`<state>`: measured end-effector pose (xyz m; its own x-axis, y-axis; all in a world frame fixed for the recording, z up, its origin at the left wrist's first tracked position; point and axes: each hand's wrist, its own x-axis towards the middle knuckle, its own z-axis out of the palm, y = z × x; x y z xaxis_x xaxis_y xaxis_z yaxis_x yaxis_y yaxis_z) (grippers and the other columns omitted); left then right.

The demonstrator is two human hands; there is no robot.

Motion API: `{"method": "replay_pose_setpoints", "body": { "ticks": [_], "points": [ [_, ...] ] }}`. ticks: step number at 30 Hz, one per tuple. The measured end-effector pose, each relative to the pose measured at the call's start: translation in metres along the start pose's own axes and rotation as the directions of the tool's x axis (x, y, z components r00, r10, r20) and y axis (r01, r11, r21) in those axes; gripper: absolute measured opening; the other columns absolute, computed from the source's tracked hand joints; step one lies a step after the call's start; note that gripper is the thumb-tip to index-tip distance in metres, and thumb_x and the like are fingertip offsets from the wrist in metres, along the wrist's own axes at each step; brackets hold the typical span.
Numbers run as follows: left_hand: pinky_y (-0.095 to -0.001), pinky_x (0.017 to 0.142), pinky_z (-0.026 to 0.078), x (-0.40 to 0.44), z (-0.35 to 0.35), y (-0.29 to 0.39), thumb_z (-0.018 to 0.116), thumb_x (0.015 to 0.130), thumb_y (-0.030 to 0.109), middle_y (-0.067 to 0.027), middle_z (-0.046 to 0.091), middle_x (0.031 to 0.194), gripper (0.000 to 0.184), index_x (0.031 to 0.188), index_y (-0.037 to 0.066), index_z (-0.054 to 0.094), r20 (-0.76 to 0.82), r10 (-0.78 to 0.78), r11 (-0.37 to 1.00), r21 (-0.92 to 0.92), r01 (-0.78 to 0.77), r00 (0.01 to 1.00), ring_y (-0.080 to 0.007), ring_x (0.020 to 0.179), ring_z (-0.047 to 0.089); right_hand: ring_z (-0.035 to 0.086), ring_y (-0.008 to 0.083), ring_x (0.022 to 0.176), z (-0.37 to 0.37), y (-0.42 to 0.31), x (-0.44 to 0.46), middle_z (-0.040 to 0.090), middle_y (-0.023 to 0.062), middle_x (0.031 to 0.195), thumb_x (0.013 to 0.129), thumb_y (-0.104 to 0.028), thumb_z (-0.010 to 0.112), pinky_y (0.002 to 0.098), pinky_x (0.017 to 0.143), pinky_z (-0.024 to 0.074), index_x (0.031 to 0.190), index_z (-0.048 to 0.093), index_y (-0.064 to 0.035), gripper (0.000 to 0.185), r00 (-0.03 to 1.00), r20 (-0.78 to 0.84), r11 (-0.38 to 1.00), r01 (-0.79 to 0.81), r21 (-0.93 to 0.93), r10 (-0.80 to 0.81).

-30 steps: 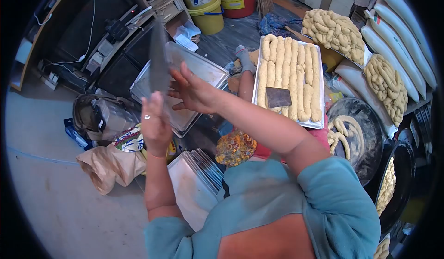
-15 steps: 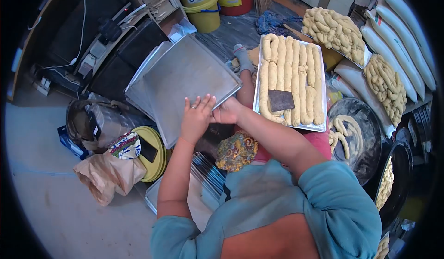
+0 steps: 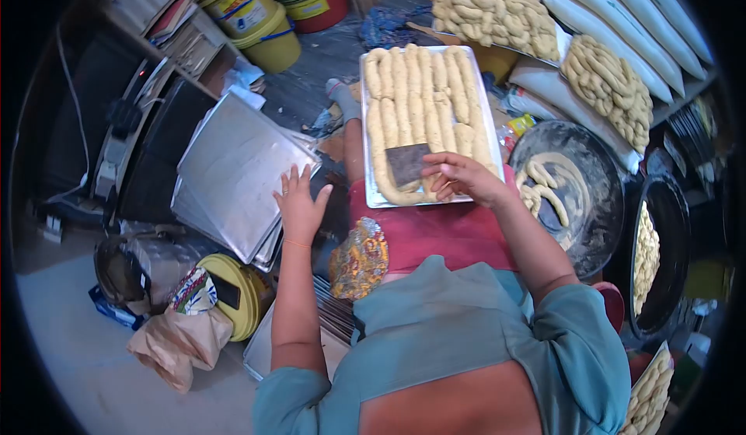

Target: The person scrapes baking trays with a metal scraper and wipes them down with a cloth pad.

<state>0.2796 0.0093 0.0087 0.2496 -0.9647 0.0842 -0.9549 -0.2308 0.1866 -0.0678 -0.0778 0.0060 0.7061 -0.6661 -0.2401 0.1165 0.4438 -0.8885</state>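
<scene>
My left hand (image 3: pixel 301 208), fingers spread, rests at the right edge of a metal baking tray (image 3: pixel 237 163) on top of a stack of trays. My right hand (image 3: pixel 470 180) is over the lower part of another tray (image 3: pixel 378 201), its fingers loosely bent and apart with nothing gripped in them. That tray lies across my lap and holds long dough ropes (image 3: pixel 404 101) side by side. A dark square scraper (image 3: pixel 407 164) lies on the ropes, just left of my right fingertips; whether they touch it I cannot tell.
To the right stands a black basin (image 3: pixel 602 233) with dough pieces (image 3: pixel 548 190) inside. Piles of braided dough (image 3: pixel 497 15) and white sacks (image 3: pixel 614 15) are at the back right. Yellow buckets (image 3: pixel 272 46) stand at the back left; a paper bag (image 3: pixel 179 345) lies lower left.
The top metal tray has come down onto the stack. My right hand has left it and moved right to the dough tray. My left hand has stayed at the stack with fingers more spread.
</scene>
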Motion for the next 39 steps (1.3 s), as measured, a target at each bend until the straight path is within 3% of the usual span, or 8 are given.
{"method": "replay_pose_setpoints", "body": {
  "ticks": [5, 11, 19, 26, 30, 33, 36, 39],
  "points": [
    [-0.0604, 0.11, 0.019, 0.004, 0.001, 0.128, 0.063, 0.087, 0.041, -0.0182, 0.035, 0.149, 0.06, 0.136, 0.01, 0.048, -0.055, 0.468, 0.876, -0.098, -0.471, 0.882, -0.0408, 0.139, 0.027, 0.062, 0.0113, 0.082, -0.101, 0.01, -0.066, 0.062, 0.0085, 0.113, 0.095, -0.025, 0.057, 0.0268, 0.07, 0.0535, 0.13, 0.05, -0.0036, 0.042, 0.912, -0.373, 0.985, 0.163, -0.047, -0.169],
    [-0.0582, 0.112, 0.019, -0.011, 0.033, 0.267, 0.062, 0.087, 0.039, -0.0168, 0.036, 0.148, 0.056, 0.135, 0.012, 0.05, 0.112, 0.804, 0.592, -0.25, -0.766, 0.585, -0.0401, 0.139, 0.028, 0.056, 0.0113, 0.084, -0.267, 0.112, -0.18, 0.061, 0.0016, 0.103, 0.09, -0.027, 0.061, 0.027, 0.069, 0.0484, 0.126, 0.055, -0.0094, 0.041, 0.4, -0.913, 0.985, 0.173, -0.008, -0.077],
    [-0.0566, 0.112, 0.022, -0.036, 0.132, 0.383, 0.062, 0.087, 0.035, -0.0175, 0.036, 0.147, 0.053, 0.132, 0.01, 0.051, 0.244, 0.918, 0.394, -0.456, -0.798, 0.314, -0.038, 0.138, 0.031, 0.059, 0.022, 0.08, -0.359, 0.317, -0.289, 0.063, 0.0071, 0.099, 0.08, -0.025, 0.065, 0.0381, 0.066, 0.0484, 0.112, 0.062, -0.0058, 0.037, 0.096, -0.881, 0.884, -0.123, 0.451, 0.463],
    [-0.0479, 0.113, 0.027, -0.047, 0.189, 0.393, 0.062, 0.087, 0.03, -0.0204, 0.044, 0.14, 0.049, 0.129, 0.007, 0.054, 0.253, 0.9, 0.433, -0.621, -0.653, 0.356, -0.0385, 0.131, 0.04, 0.06, 0.0385, 0.106, -0.346, 0.399, -0.262, 0.065, 0.0235, 0.109, 0.07, -0.025, 0.069, 0.0409, 0.091, 0.0486, 0.107, 0.063, 0.0036, 0.047, -0.176, -0.955, 0.672, -0.68, 0.294, 0.24],
    [-0.046, 0.112, 0.029, -0.041, 0.189, 0.396, 0.061, 0.087, 0.025, -0.0202, 0.048, 0.136, 0.045, 0.126, 0.004, 0.056, 0.239, 0.886, 0.448, -0.665, -0.597, 0.398, -0.0374, 0.126, 0.045, 0.064, 0.036, 0.099, -0.391, 0.514, -0.182, 0.066, 0.0212, 0.108, 0.07, -0.028, 0.068, 0.0398, 0.087, 0.0505, 0.106, 0.062, 0.0042, 0.049, 0.41, -0.899, 0.267, -0.894, -0.361, 0.156],
    [-0.046, 0.111, 0.032, -0.038, 0.188, 0.4, 0.061, 0.086, 0.022, -0.0188, 0.053, 0.13, 0.041, 0.122, 0.003, 0.057, 0.218, 0.889, 0.434, -0.682, -0.589, 0.403, -0.0364, 0.121, 0.049, 0.065, 0.0282, 0.092, -0.339, 0.394, -0.172, 0.067, 0.0161, 0.102, 0.076, -0.019, 0.065, 0.0387, 0.082, 0.0518, 0.105, 0.062, 0.0029, 0.037, 0.362, -0.815, 0.76, -0.634, 0.142, 0.453],
    [-0.0459, 0.109, 0.034, -0.036, 0.187, 0.398, 0.061, 0.085, 0.02, -0.0165, 0.058, 0.122, 0.036, 0.117, 0.003, 0.06, 0.186, 0.895, 0.41, -0.699, -0.585, 0.405, -0.0345, 0.115, 0.053, 0.064, 0.0206, 0.084, -0.346, 0.337, -0.2, 0.066, 0.0102, 0.094, 0.081, -0.005, 0.058, 0.0362, 0.076, 0.0526, 0.104, 0.062, 0.0005, 0.024, 0.704, -0.432, 0.783, -0.287, 0.552, 0.563],
    [-0.0458, 0.108, 0.036, -0.036, 0.193, 0.394, 0.061, 0.086, 0.019, -0.0147, 0.061, 0.116, 0.032, 0.114, 0.004, 0.061, 0.157, 0.897, 0.39, -0.72, -0.574, 0.413, -0.0322, 0.111, 0.056, 0.062, 0.0183, 0.08, -0.368, 0.279, -0.205, 0.064, 0.0069, 0.091, 0.082, 0.002, 0.054, 0.034, 0.073, 0.0526, 0.103, 0.061, -0.0005, 0.022, 0.615, -0.713, 0.913, -0.027, 0.407, 0.336]
  ]
}}
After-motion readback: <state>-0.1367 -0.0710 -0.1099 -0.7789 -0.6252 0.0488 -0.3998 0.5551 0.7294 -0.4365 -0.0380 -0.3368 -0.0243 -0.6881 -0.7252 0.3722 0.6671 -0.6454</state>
